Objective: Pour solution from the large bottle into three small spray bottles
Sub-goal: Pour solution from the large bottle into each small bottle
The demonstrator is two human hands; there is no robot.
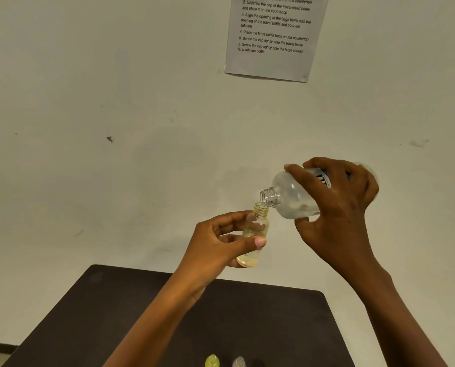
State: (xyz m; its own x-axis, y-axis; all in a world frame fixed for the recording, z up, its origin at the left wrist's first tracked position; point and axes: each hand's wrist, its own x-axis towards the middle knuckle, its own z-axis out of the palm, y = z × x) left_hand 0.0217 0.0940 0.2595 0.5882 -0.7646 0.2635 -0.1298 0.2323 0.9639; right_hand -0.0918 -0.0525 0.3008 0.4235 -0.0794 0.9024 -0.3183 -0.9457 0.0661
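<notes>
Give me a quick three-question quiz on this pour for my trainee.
1. True or false: the large bottle stands upright on the table.
2. The small bottle is: A) in the left hand, B) on the table, C) capped.
3. How many tops show at the table's near edge?
Key: 1 false, the right hand tilts it; 2 A; 3 two, one yellow, one clear.
</notes>
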